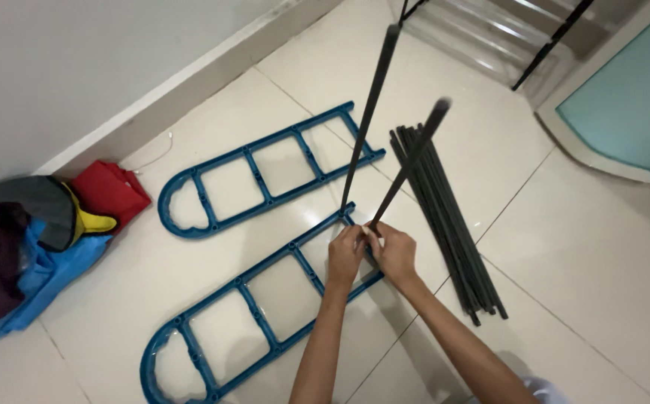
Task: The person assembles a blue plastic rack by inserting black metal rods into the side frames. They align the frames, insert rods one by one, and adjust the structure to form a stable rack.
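Two blue plastic ladder-shaped frames lie flat on the white tile floor, one nearer me (250, 307) and one farther (265, 168). Two black rods rise from the near frame's right end: one stands almost straight (370, 112), the other leans right (415, 161). My left hand (346, 253) and my right hand (395, 251) are closed together around the foot of the leaning rod where it meets the frame's end bar. The joint itself is hidden by my fingers.
A bundle of several black rods (445, 217) lies on the floor just right of my hands. A pile of red, blue, yellow and dark cloth (33, 239) sits by the white wall at left. A raised step with a teal panel (632, 97) is at top right.
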